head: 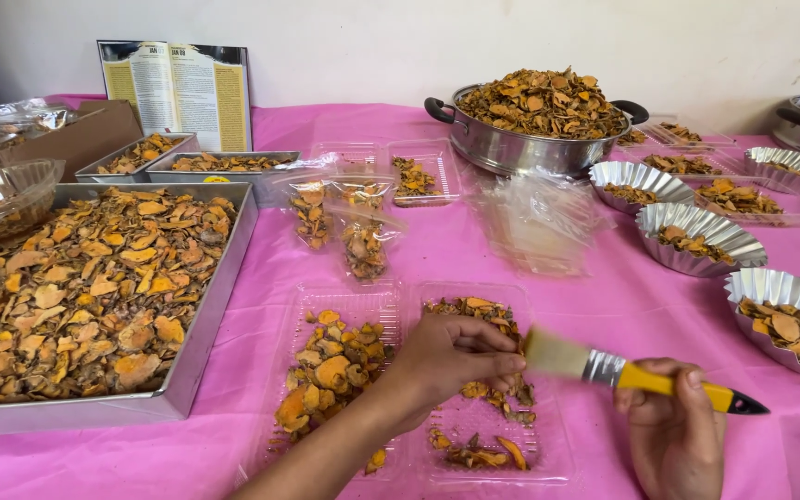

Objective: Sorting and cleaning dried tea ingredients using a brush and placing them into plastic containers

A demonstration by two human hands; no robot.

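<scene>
My left hand rests over a clear plastic tray at the near edge of the table, its fingers curled around some dried orange-yellow slices. A second clear tray beside it on the left holds a heap of the same slices. My right hand grips a yellow-handled paintbrush with a metal ferrule. Its pale bristles point left, close to my left fingers, and are blurred.
A large metal tray of slices fills the left. Behind are smaller metal trays, filled clear bags, empty bags, a heaped steel pot, fluted foil cups at right, and an open booklet. A pink cloth covers the table.
</scene>
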